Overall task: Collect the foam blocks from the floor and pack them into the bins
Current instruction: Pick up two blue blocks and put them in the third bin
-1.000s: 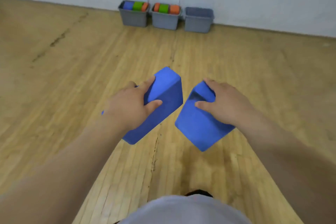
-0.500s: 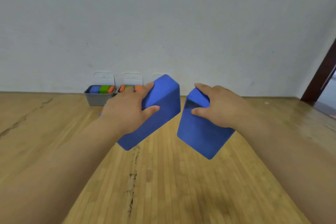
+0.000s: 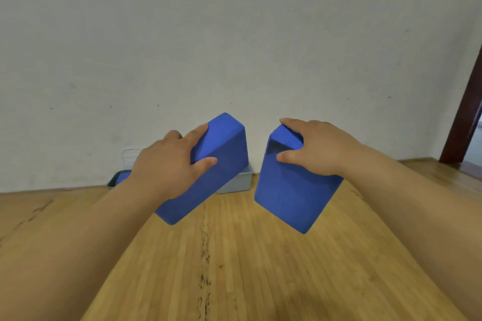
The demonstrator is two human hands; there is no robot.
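Blocks hang at mid-frame: left hand (image 3: 167,164) fingers (image 3: 200,133) curl round the left block (image 3: 224,164), right hand (image 3: 323,148) grips the right block (image 3: 292,195). The bins (image 3: 241,181), farther off a second ago, now peek from behind; packing looks near.

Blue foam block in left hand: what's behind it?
Beside the blue foam block, part of a grey bin shows at the wall; another bin's corner shows past the left hand. Contents and anything between are covered.

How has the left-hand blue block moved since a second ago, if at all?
Yes, upward: the blue block in the left hand sat well below the grey bins, now it overlaps them.
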